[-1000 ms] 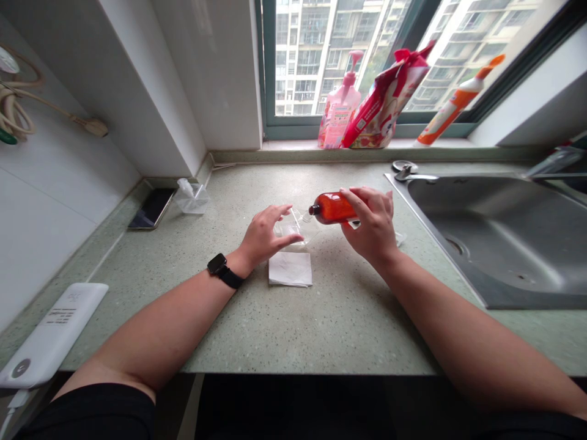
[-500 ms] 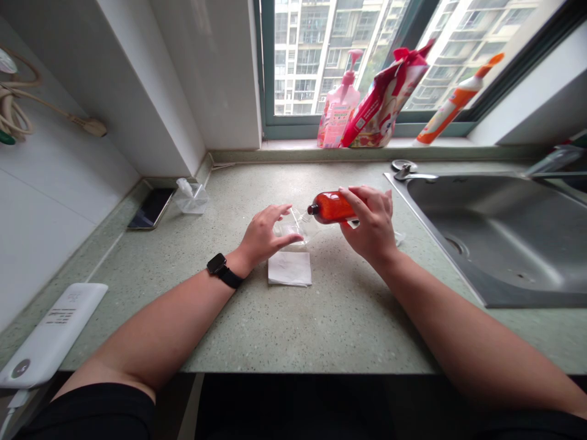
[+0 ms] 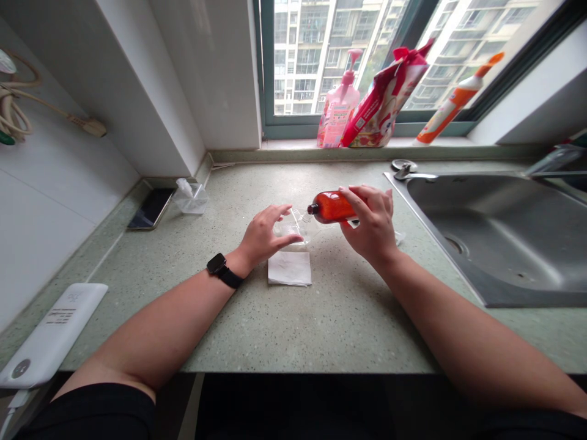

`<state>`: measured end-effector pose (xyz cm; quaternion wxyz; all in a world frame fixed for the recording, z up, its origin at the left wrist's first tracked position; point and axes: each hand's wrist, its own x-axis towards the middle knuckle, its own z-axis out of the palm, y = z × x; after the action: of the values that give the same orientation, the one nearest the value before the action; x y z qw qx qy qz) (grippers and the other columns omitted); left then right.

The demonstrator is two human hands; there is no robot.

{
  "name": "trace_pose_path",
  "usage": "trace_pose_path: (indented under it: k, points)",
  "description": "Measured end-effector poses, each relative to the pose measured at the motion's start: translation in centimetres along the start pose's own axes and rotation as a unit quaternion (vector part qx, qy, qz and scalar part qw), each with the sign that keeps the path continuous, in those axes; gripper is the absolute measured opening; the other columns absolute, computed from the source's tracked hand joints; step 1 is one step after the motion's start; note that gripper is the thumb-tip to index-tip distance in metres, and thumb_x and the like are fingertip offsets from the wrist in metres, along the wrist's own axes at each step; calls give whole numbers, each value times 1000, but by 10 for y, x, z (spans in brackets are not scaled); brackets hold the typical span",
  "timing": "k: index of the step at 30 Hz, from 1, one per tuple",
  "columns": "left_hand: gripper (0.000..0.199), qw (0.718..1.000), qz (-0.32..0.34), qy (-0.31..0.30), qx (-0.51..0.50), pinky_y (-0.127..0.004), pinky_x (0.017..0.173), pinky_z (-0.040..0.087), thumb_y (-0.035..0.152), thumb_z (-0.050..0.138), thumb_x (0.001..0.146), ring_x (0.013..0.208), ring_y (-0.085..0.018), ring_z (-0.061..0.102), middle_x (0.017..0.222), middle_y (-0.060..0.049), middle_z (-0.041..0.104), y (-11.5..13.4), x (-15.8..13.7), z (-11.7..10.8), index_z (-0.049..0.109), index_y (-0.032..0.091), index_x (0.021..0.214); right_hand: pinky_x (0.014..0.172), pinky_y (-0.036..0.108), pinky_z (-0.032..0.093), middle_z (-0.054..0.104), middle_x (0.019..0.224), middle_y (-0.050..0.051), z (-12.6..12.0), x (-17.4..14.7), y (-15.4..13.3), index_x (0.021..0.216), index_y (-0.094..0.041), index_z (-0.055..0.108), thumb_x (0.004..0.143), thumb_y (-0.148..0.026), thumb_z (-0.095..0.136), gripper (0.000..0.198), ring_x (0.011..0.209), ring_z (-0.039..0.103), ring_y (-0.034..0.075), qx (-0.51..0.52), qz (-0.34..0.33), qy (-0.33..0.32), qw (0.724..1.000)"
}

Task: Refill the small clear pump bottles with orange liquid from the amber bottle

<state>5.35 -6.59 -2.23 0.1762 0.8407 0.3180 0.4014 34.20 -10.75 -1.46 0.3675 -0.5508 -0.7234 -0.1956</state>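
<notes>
My right hand (image 3: 371, 223) is wrapped round an amber bottle (image 3: 334, 208), held tipped on its side with its uncapped neck pointing left. Just left of that neck stands a clear plastic container (image 3: 296, 229), its details hard to make out. My left hand (image 3: 265, 235), a black watch on its wrist, holds this container between thumb and fingers. Liquid leaving the bottle cannot be made out. A folded white paper towel (image 3: 289, 269) lies in front of the container. Beside my right hand, a small clear item (image 3: 400, 238) is partly hidden.
To the right is a steel sink (image 3: 495, 244). A phone (image 3: 151, 208) and a clear plastic bottle (image 3: 191, 197) are at the back left, a white power bank (image 3: 57, 333) at the front left. On the windowsill stand a pink pump bottle (image 3: 340, 113), red pouch (image 3: 389, 101) and orange-white bottle (image 3: 452, 107).
</notes>
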Motion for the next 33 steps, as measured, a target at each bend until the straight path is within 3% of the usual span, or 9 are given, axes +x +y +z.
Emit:
trace_pose_path:
  k: [33]
  points:
    - [79,1000,14,11,-3,-45,96,64,74,75,88,107,-26,77,128,-14,74,1,0,0,60,21,144,129,74,27,64,141,6,-1,1,-1,163,-48,44,87,-9,70,89,139,57,37,3,-10,18,1000]
